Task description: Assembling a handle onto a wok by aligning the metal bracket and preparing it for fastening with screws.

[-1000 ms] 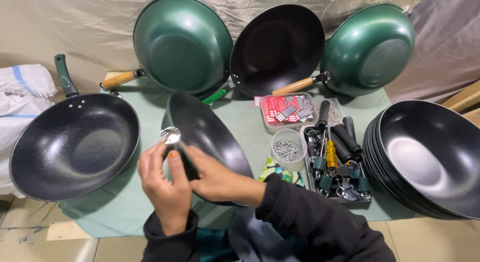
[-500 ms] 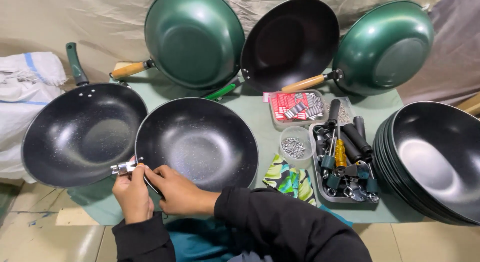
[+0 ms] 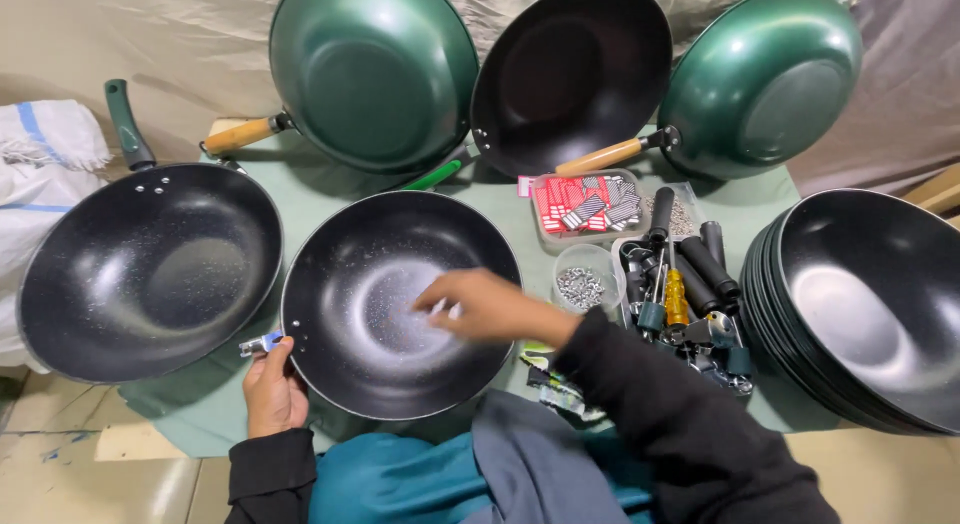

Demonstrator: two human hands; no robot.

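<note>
Black wok [image 3: 400, 304] sits on green-covered desk [image 3: 330, 199], front centre, beside a handled black wok [image 3: 145, 269]. Left hand [image 3: 272, 389] grips its near-left rim by a small metal bracket [image 3: 260, 343]. Right hand [image 3: 485, 304] hovers inside the bowl, fingers loosely curled, blurred; cannot tell if it holds anything. Screw cup [image 3: 583, 281], tool tray [image 3: 690, 304], stacked woks [image 3: 870, 304] to the right.
</note>
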